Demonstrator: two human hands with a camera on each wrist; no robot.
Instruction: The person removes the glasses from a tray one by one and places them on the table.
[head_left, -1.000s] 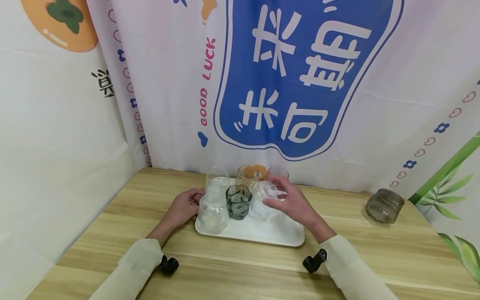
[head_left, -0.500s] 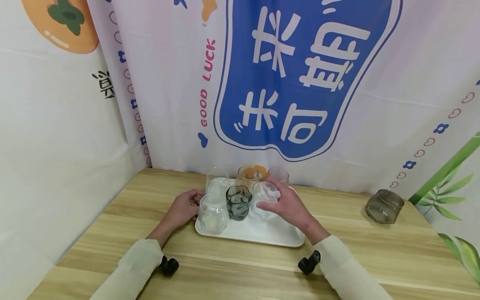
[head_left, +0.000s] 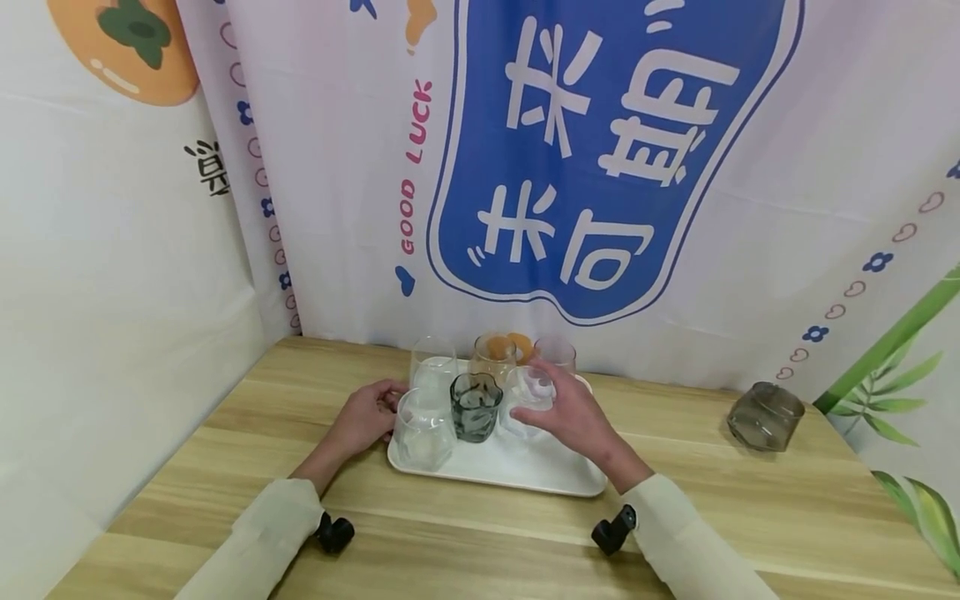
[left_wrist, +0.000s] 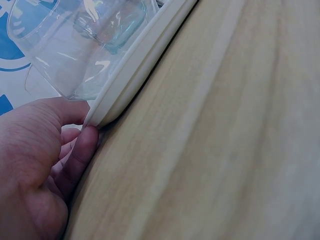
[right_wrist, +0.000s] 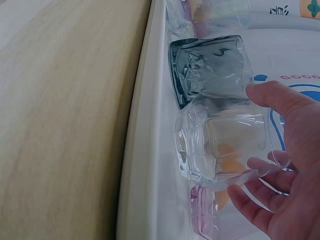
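The fingers point(right_wrist: 254, 205) of the right hand point(head_left: 573, 417) were curved round the rim of a clear glass point(head_left: 522, 396), the thumb on the side toward the dark glass point(head_left: 476, 408) and the other fingertips across from it; how firmly they gripped could not be told. The left hand point(head_left: 366, 417) pinched the left edge of the white tray point(head_left: 543, 471), fingers pressed against its rim from both sides.

Over the last second the right hand had edged leftward and its thumb had come farther across the front of the clear glass, while the glass itself had barely shifted. That suggested small settling of its place rather than carrying. It seemed to stand upright on the tray, right of the dark glass and just beside it; whether the two touched was unclear. The left hand had stayed at the tray's edge, probably to steady it.

The front-left glass point(head_left: 425, 437) stood by the tray's near left corner. Toward the far edge stood a tall glass point(head_left: 432, 367), an amber glass point(head_left: 492, 360) and a purple glass point(head_left: 558, 354). The smoky glass point(head_left: 765, 417) had not moved to the tray: it remained near the right edge of the desk point(head_left: 465, 542), well apart from both hands.
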